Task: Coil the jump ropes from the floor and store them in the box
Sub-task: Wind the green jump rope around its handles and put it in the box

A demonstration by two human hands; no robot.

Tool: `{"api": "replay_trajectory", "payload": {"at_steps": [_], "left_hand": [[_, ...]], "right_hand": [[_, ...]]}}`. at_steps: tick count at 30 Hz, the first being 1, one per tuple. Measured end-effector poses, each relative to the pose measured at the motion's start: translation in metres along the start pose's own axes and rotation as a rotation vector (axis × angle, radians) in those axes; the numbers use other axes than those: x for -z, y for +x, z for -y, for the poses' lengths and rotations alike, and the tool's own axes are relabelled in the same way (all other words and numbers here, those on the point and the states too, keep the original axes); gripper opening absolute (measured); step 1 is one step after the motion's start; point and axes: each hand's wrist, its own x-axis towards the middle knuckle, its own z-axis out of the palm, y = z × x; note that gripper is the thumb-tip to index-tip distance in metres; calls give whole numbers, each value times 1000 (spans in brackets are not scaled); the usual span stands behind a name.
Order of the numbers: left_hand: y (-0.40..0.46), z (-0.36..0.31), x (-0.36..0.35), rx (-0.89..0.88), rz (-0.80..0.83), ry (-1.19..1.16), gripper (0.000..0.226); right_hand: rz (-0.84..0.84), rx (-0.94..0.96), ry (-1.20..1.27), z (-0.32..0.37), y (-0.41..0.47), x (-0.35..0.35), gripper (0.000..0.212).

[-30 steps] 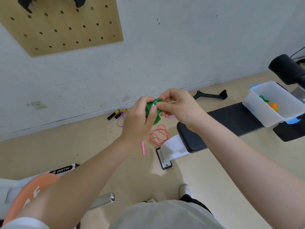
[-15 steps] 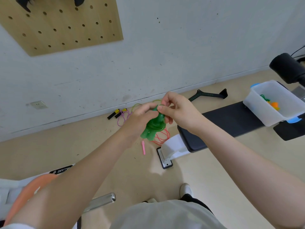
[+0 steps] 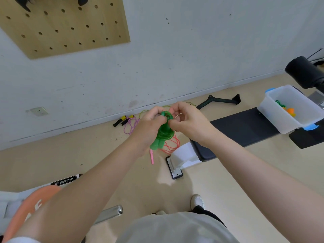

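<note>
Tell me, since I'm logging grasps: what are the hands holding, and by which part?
Both hold the coiled green rope. The left hand grips the bundle's side, handles hanging below; the right hand pinches the cord at its top.

Green coiled rope [image 3: 164,133], pink rope [image 3: 168,146], purple rope [image 3: 130,126], translucent white box [image 3: 273,109], black bench [image 3: 243,128].

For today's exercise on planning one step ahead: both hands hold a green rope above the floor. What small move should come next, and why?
Probably carry the green rope right to the box on the bench. It looks fully coiled between the left hand and right hand, and the box stands open.
</note>
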Motion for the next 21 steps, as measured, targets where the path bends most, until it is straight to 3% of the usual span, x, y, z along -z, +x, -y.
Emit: {"api": "replay_trajectory", "payload": {"at_steps": [7,11,16,21], "left_hand": [[-6,-3,10,5,135,-45,16],[-2,1,7,-29,87,-89,12],[-3,13,-4,-134,-11,192,24],[0,15,2,-65,-30,145,20]], "right_hand": [[79,-14,28,3,-2,2,16],[-76,-27,-66,8,6,-5,9],[-175,-59,-228,10,12,-15,8],[-96,-159,7,7,12,-8,12]]}}
